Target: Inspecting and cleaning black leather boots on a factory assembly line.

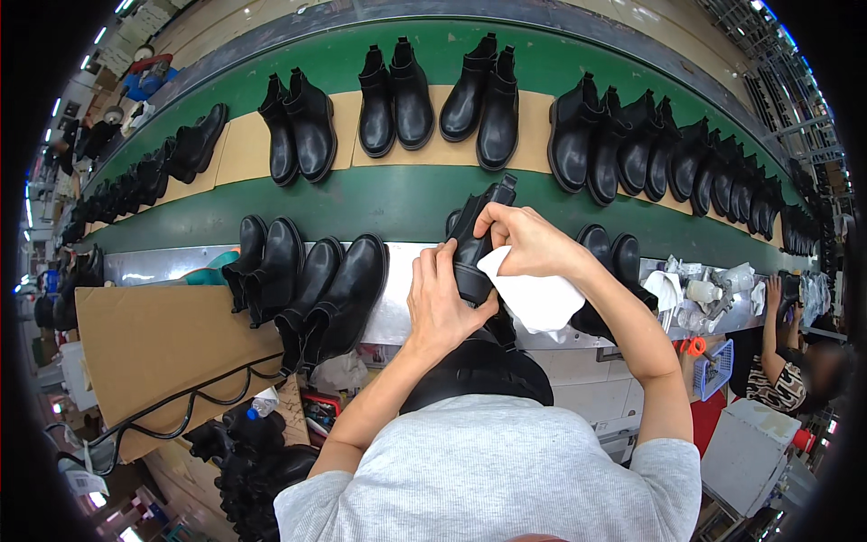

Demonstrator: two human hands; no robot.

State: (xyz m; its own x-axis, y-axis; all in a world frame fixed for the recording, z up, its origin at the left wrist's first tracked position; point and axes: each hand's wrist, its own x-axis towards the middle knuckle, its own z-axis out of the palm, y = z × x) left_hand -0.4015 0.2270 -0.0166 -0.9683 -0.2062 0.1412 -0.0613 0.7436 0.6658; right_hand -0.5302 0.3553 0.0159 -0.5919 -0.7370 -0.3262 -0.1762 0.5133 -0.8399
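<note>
A: The black ankle boot (474, 248) is up off the steel bench edge (397, 312), held in front of the person's chest, just this side of the green conveyor belt (397, 203) where more pairs of black boots (397, 95) stand on tan card sheets (244, 149).

B: How does it look to handle?

A: I'd judge it fairly stiff through the sole and heel, softer at the shaft, and not heavy, since it sits easily between two hands. The leather is glossy, so probably slick under bare fingers.

B: And who has hold of what?

A: The left hand (442, 303) is wrapped around the lower body of the boot, fingers closed on it. The right hand (524, 239) is closed on the top of the shaft with a white cloth (537, 298) bunched beneath the palm.

B: So where would you grip?

A: The sole and heel for firmness, the shaft top only to steady. Four finished boots (307, 289) lean together just to the left on the bench edge; another pair (610, 257) sits to the right.
</note>
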